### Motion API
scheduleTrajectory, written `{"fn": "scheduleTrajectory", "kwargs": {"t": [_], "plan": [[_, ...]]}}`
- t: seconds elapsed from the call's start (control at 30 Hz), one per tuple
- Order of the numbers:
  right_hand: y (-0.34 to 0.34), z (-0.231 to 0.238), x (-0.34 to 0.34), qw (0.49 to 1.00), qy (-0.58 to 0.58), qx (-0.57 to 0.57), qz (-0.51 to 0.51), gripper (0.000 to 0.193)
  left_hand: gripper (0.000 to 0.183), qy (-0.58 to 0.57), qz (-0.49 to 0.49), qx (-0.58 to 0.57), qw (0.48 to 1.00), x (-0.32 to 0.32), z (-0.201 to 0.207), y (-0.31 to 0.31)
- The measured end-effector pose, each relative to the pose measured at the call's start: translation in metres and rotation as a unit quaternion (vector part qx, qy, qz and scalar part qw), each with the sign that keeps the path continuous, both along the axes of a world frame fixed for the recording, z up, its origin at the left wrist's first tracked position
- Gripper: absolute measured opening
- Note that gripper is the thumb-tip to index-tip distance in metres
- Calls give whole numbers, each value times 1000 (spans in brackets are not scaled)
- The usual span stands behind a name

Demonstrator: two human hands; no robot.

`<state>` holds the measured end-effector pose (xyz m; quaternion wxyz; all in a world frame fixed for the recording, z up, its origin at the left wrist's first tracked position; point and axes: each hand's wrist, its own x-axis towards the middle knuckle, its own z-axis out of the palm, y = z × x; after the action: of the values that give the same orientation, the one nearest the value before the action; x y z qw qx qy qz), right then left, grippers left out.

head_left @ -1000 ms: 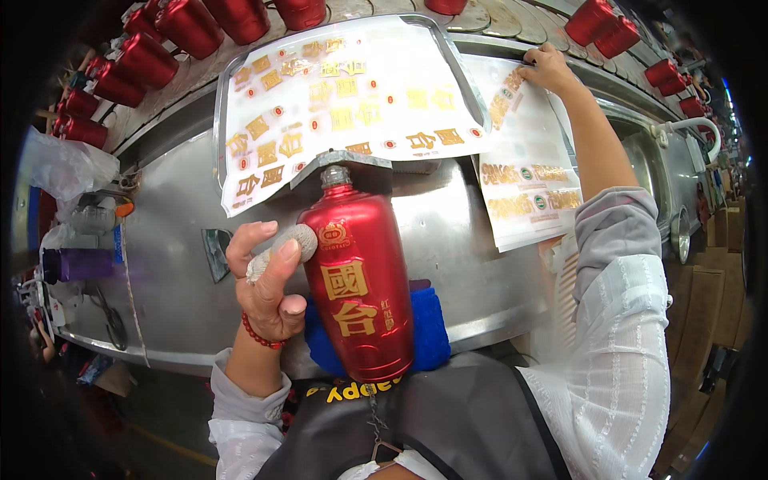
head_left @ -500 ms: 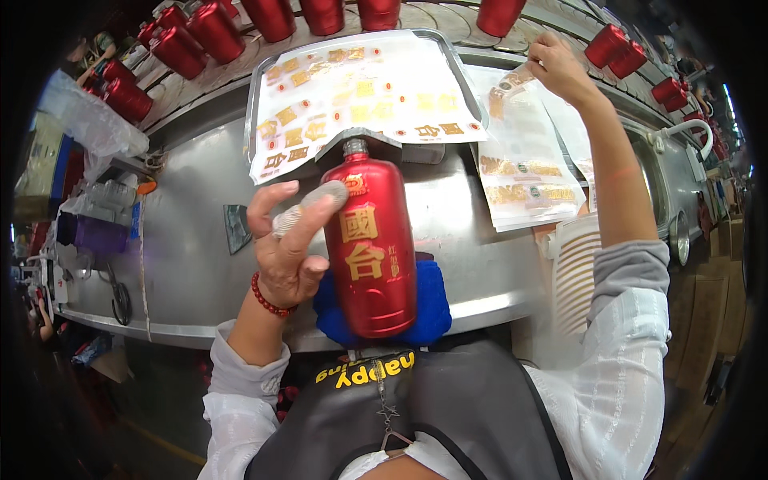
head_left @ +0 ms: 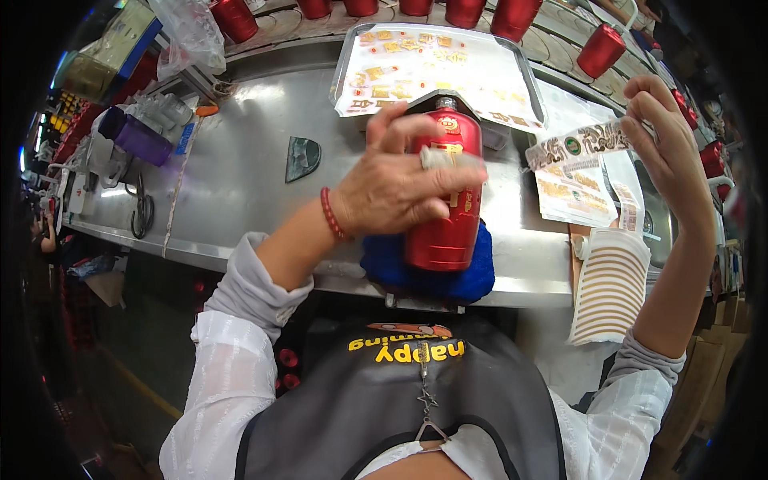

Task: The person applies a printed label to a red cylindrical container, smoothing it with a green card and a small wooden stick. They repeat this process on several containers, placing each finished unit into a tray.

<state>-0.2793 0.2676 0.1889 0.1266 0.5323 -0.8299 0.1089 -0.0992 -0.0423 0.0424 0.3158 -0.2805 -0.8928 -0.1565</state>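
A red bottle (head_left: pixel 445 236) with gold characters lies neck-away on a blue cloth (head_left: pixel 472 280), its neck in a dark notched rest (head_left: pixel 478 108). My left hand (head_left: pixel 400 180) reaches across the bottle's front with fingers spread; pale coverings wrap some fingertips. Whether it touches the bottle or hovers just over it, I cannot tell. To the right, my right hand (head_left: pixel 664 144) pinches the end of a patterned transfer strip (head_left: pixel 580 148), which stretches leftward in the air above printed sheets (head_left: pixel 572 200).
Behind the bottle stands a metal tray (head_left: pixel 340 80) with a sheet of gold decals (head_left: pixel 432 72). A dark scraper plate (head_left: pixel 303 158) lies left of the bottle. Further left are scissors (head_left: pixel 140 212) and a purple bottle (head_left: pixel 140 140). A striped strip sheet (head_left: pixel 610 280) hangs over the right front edge.
My right hand has lifted the patterned strip off the sheets and brought it nearer. My left hand has moved from the bottle's left side across its front. The whole view has shifted.
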Motion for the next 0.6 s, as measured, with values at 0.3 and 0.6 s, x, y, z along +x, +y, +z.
{"fn": "scheduleTrajectory", "kwargs": {"t": [0.3,0.6], "plan": [[-12,19,55,997,10,-33,71,16,46,-28,-30,15,999,38,-7,29],[-5,24,59,997,19,10,72,15,38,6,-12,-4,1000,27,-6,21]]}}
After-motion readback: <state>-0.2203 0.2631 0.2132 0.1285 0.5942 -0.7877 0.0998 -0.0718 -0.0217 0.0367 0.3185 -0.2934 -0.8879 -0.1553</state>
